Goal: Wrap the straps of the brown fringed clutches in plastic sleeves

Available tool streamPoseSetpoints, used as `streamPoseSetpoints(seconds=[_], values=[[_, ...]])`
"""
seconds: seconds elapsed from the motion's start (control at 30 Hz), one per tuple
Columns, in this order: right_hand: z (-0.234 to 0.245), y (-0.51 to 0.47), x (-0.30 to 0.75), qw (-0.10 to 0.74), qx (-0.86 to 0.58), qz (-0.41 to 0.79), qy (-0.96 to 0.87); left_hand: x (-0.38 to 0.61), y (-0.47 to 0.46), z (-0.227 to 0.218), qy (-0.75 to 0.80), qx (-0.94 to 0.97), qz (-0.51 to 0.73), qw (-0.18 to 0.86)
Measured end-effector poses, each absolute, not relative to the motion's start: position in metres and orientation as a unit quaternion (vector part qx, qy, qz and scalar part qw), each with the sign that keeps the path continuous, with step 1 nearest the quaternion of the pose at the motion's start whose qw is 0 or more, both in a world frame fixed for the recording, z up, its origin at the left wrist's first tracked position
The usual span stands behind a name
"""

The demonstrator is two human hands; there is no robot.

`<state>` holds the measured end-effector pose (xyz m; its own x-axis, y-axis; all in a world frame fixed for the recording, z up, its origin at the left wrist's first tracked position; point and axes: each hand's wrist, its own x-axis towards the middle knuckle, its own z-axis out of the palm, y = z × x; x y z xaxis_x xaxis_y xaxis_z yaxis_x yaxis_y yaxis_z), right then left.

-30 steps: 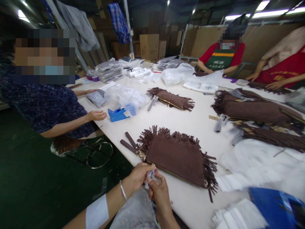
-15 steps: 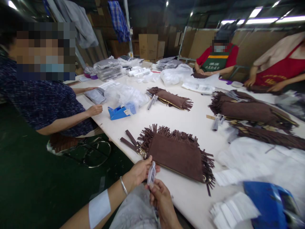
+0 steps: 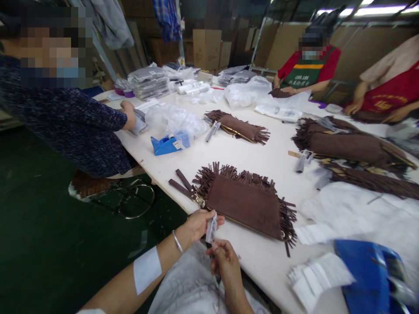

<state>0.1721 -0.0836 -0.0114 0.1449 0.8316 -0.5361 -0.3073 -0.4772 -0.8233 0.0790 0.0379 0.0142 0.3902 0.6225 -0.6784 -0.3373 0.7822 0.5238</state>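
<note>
Over the table's near edge, my left hand (image 3: 201, 223) holds the top of a small clear plastic sleeve (image 3: 211, 227) between thumb and fingers. Something inside the sleeve is too small to make out. My right hand (image 3: 228, 264) is just below, its thumb and fingertips pinched at the sleeve's lower end. Just beyond my hands lies a flat dark brown fringed bag (image 3: 244, 203) with a gold zip along its near side and a metal ring at its right corner. A brown strap (image 3: 181, 186) with a metal clasp rests at its left end.
A blue tape dispenser (image 3: 170, 144) stands near the left table edge; another blue object (image 3: 363, 270) and white slips (image 3: 319, 279) lie at right. More fringed bags (image 3: 240, 126) and plastic bags (image 3: 176, 117) are farther back. One co-worker (image 3: 81, 131) sits left; two others are across the table.
My view has tilted down slightly. My right hand has shifted a little down and away from my left along the sleeve. The co-worker at left has turned and reached farther over the table.
</note>
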Motion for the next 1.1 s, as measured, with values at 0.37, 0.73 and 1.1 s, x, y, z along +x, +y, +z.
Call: streamPoseSetpoints(seconds=[0.37, 0.73, 1.1], values=[[-0.002, -0.091, 0.17, 0.383, -0.705, 0.328, -0.498, 0.08, 0.038, 0.016, 0.479, 0.155, 0.283, 0.816], [-0.007, -0.094, 0.173, 0.357, -0.696, 0.273, -0.56, 0.083, 0.04, 0.023, 0.505, 0.131, 0.271, 0.809], [-0.006, -0.097, 0.171, 0.371, -0.689, 0.284, -0.554, 0.083, 0.039, 0.02, 0.501, 0.121, 0.272, 0.813]])
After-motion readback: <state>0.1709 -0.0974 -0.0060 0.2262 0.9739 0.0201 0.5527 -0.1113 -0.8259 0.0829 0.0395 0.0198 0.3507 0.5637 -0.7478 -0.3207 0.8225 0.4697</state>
